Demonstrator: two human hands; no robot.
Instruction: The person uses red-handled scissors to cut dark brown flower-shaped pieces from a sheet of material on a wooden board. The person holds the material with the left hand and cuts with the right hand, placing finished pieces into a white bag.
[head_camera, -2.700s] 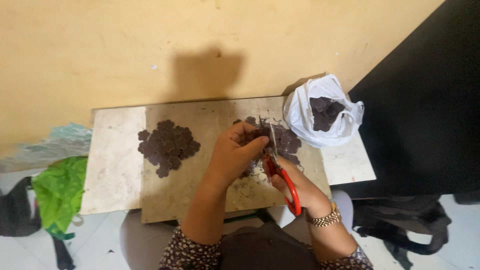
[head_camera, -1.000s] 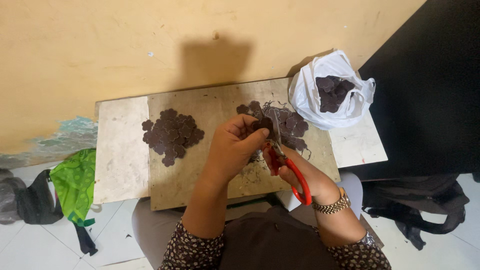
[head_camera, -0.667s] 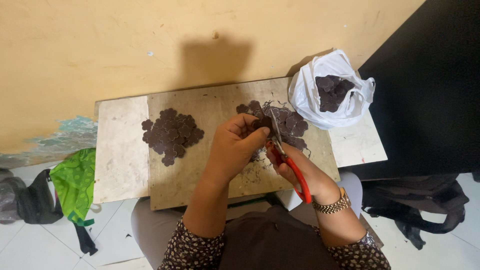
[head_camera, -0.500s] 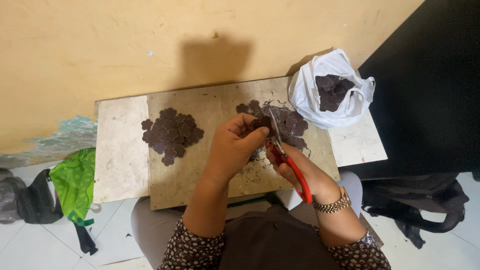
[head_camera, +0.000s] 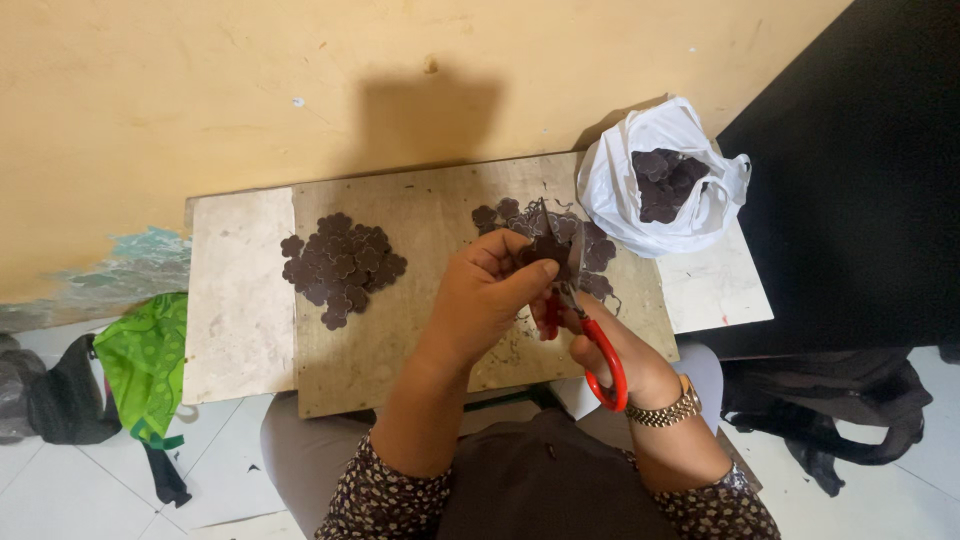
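Observation:
My left hand (head_camera: 487, 295) pinches a small dark brown flower-shaped piece (head_camera: 548, 248) over a wooden board (head_camera: 440, 215). My right hand (head_camera: 620, 355) grips red-handled scissors (head_camera: 597, 350), their blades reaching up to that piece. Behind my hands lies a loose heap of dark brown pieces (head_camera: 590, 250). A tidier pile of the same flower shapes (head_camera: 342, 265) sits on the board's left part, apart from both hands.
A white plastic bag (head_camera: 662, 180) holding more dark pieces stands at the board's right end on a pale stone slab (head_camera: 237, 295). A yellow wall is behind. A green cloth (head_camera: 147, 365) and dark bags (head_camera: 835, 405) lie on the tiled floor.
The view shifted between the oldest frame and later ones. My hands stay over the heap; the scissors handles open and shut slightly around the held piece.

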